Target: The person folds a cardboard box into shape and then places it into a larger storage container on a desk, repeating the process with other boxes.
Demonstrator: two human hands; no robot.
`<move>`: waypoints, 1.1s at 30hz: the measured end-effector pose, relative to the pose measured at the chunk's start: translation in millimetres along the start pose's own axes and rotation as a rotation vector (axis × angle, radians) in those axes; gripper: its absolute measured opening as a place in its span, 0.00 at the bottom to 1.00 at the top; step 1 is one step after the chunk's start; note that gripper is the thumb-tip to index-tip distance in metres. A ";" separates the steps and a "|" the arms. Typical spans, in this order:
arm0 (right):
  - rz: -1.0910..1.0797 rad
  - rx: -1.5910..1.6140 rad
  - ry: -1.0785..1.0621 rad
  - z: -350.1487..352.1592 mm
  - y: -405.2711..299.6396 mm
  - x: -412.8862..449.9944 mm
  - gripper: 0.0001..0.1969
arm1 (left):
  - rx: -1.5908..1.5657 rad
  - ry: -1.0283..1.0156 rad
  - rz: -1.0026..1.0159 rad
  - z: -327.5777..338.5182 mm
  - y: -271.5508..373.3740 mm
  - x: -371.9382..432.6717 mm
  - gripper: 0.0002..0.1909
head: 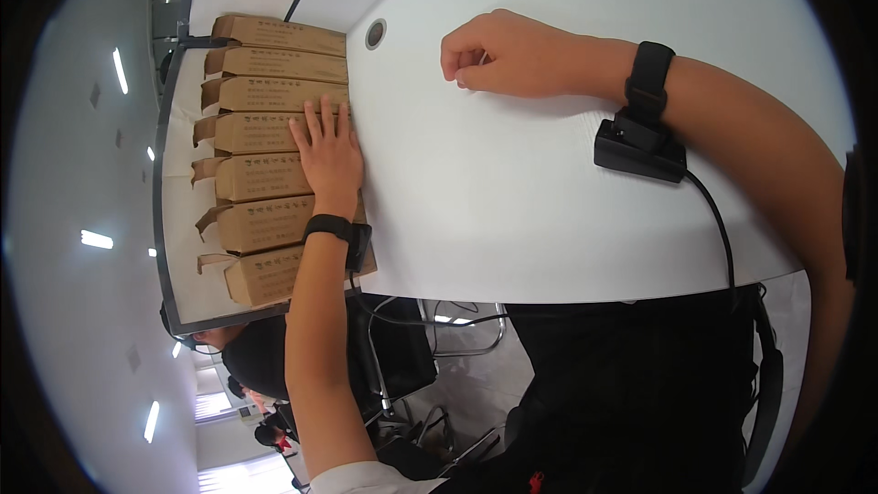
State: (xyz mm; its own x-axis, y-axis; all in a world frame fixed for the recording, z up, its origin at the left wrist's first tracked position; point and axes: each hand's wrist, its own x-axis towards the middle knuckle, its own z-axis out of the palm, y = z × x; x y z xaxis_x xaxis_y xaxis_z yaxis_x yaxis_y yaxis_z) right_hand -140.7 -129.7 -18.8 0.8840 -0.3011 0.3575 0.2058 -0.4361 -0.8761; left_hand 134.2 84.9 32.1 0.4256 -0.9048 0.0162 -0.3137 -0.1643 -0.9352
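Several brown cardboard boxes [264,175] form a close row along the left side of the white table [480,185]. Each bears printed writing, and the end flaps on their far-left ends stick out open. My left hand [332,154] rests flat against the middle boxes with its fingers spread, holding nothing. Over the table's upper middle is my right hand [504,55], its fingers loosely curled in towards the thumb. No object shows in it, though the inside of the palm is hidden.
A black wrist strap with a small device [639,151] and cable is on my right arm; a similar one [358,247] is on my left. A grey-edged partition [164,219] stands behind the boxes. A round cable grommet [375,34] sits in the tabletop. Another person [257,357] is beyond, lower left.
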 end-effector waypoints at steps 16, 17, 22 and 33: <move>-0.057 0.062 0.104 9.9 3.3 13.3 0.09 | -1.325 0.229 -0.081 -95.9 108.1 47.1 0.30; -0.067 0.049 0.089 6.3 0.7 15.6 0.09 | -1.357 0.240 -0.097 -96.3 107.2 47.1 0.30; -0.116 -0.461 0.264 -58.7 -8.1 0.8 0.21 | -1.377 0.165 -0.202 -123.9 110.9 46.8 0.28; 0.447 -1.106 0.543 -360.5 0.6 -176.1 0.30 | -1.440 0.200 -0.229 -139.8 112.6 49.0 0.28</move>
State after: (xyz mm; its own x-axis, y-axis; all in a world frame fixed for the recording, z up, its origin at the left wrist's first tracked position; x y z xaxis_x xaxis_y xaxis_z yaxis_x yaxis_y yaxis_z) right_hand -447.6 -382.6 34.3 0.4512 -0.7881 0.4186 -0.7400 -0.5926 -0.3182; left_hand 1.1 -32.9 -22.9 0.4970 -0.8240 0.2720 -0.8639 -0.4406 0.2440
